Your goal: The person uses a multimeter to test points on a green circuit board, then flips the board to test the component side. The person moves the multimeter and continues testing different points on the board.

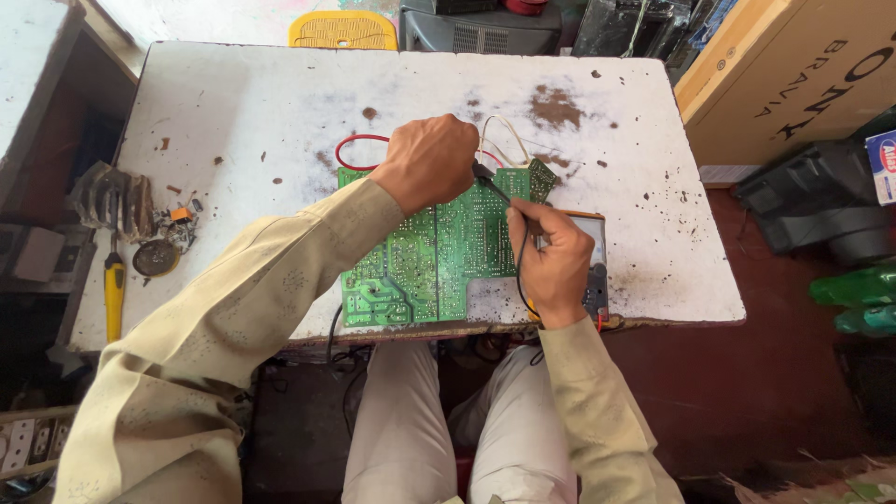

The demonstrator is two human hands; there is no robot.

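Head view. A tan cardboard box [784, 75] with dark lettering stands at upper right beyond the desk [233, 112]; a small blue-and-white package [882, 163] sits at the right edge, with green plastic bottles [854, 299] below it. A green circuit board [429, 252], solder side up, roughly L-shaped, lies at the desk's front centre, red and white wires [359, 140] looping from its far edge. The left hand [429, 159] rests on the board's far edge, fingers closed on a black probe [485, 173]. The right hand [551, 261], fingers pinched, holds a second black probe lead [523, 233] on the board's right side, above a yellow-edged multimeter [595, 271]. A yellow-handled screwdriver [114, 294] lies at left.
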